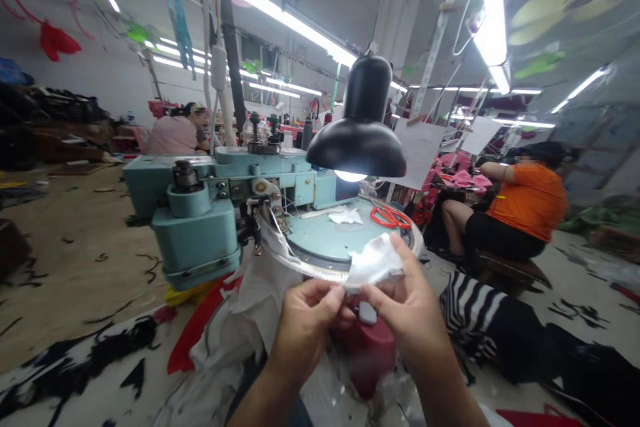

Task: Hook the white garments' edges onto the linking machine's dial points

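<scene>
My left hand (305, 320) and my right hand (405, 300) pinch a piece of thin white fabric (373, 261) between fingers and thumbs. The fabric lies against the metal needle ring (310, 269) of a pale blue-green circular linking machine (195, 233). More white cloth (260, 300) hangs down from the ring on the left, close to my left hand. A red object (370, 353) sits below my hands, partly hidden by them. Red-handled scissors (391, 217) and a small white scrap (346, 216) lie on the machine's round top, beyond my right hand.
A black desk lamp (357, 120) hangs over the machine. Striped and black fabric (500, 327) lies to the right. A seated person in orange (525, 203) works at the right, another in pink (175, 133) at the back. Dark scraps litter the floor.
</scene>
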The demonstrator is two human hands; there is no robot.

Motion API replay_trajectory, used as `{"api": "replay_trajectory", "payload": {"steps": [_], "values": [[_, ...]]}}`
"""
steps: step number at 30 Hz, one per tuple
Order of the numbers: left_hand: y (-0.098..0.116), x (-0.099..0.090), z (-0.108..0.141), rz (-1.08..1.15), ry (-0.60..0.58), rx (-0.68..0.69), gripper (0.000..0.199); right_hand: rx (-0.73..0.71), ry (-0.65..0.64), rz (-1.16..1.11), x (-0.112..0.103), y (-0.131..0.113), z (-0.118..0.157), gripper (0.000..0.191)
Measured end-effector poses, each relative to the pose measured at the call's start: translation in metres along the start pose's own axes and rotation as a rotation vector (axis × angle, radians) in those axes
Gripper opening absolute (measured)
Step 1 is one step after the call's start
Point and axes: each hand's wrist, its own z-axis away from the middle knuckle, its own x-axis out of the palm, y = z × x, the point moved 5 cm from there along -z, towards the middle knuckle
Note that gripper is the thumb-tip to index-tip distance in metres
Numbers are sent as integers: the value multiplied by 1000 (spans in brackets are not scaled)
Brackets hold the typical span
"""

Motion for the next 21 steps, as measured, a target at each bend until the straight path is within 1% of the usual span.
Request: {"api": "replay_trajectory", "payload": {"steps": [2, 10, 14, 18, 21], "values": [[0, 0, 0, -2, -3, 7, 41, 1, -2, -20, 1, 0, 0, 101], [0, 1, 0, -13, 14, 35, 42, -3, -23, -84, 7, -3, 2, 108], [-2, 0, 0, -42, 28, 66, 39, -16, -9, -51, 6, -2, -1, 104], [-7, -2, -3, -84, 14, 97, 35, -33, 14, -17, 3, -1, -3, 103], [-7, -4, -2, -146, 17, 137, 31, -28, -13, -42, 3, 1, 0, 103]]}}
